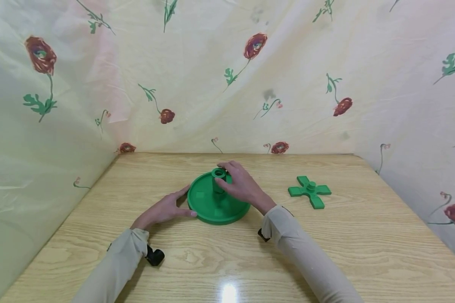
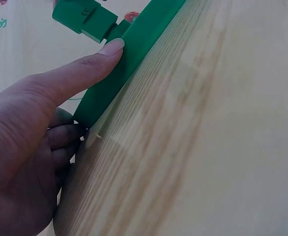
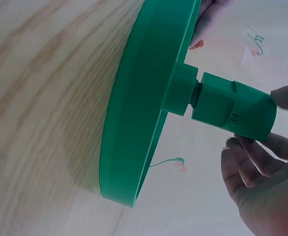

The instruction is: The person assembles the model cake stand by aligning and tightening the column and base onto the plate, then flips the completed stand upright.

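Note:
A round green plastic base (image 1: pixel 201 210) with a raised rim sits on the table, a short post (image 3: pixel 180 89) rising from its middle. On top of the post stands an upright green hollow sleeve (image 1: pixel 218 173), blocky below and rounded above, marked 34 in the right wrist view. My right hand (image 1: pixel 242 183) holds the sleeve's upper end between thumb and fingers. At the base's left edge, my left hand (image 1: pixel 167 208) touches the rim with its thumb and index finger extended. The left thumb (image 2: pixel 87 71) lies against the rim's side; that hand's other fingers are partly hidden.
A green cross-shaped piece (image 1: pixel 310 190) with a central peg lies on the table right of the base. Behind and at both sides of the wooden table (image 1: pixel 212 261) hangs a flowered cloth (image 1: pixel 197 75). Each wrist wears a black camera mount (image 1: pixel 155 256).

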A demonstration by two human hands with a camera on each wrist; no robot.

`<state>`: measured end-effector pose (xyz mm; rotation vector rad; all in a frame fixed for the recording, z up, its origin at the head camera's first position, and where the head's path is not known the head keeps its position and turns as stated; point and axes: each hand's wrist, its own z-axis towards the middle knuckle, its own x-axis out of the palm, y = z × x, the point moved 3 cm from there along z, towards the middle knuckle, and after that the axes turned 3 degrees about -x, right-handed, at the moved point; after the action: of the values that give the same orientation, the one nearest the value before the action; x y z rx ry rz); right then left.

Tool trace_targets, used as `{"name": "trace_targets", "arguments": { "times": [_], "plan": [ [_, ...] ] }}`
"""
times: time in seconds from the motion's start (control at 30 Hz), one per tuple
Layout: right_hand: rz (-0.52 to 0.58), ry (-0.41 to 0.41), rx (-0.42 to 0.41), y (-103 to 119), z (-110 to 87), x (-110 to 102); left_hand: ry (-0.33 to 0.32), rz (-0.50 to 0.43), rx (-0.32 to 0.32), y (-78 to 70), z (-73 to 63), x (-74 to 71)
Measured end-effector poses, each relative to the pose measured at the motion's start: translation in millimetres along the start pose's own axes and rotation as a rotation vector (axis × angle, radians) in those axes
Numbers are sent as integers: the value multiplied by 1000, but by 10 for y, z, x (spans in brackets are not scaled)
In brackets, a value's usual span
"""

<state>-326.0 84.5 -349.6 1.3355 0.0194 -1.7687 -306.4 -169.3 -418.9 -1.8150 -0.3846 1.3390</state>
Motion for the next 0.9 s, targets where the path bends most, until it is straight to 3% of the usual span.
{"name": "trace_targets", "arguments": {
  "times": [0.9],
  "plan": [
    [0,-38,-22,0,-6,4,-2,-10,-5,4,1,-5]
  ]
}}
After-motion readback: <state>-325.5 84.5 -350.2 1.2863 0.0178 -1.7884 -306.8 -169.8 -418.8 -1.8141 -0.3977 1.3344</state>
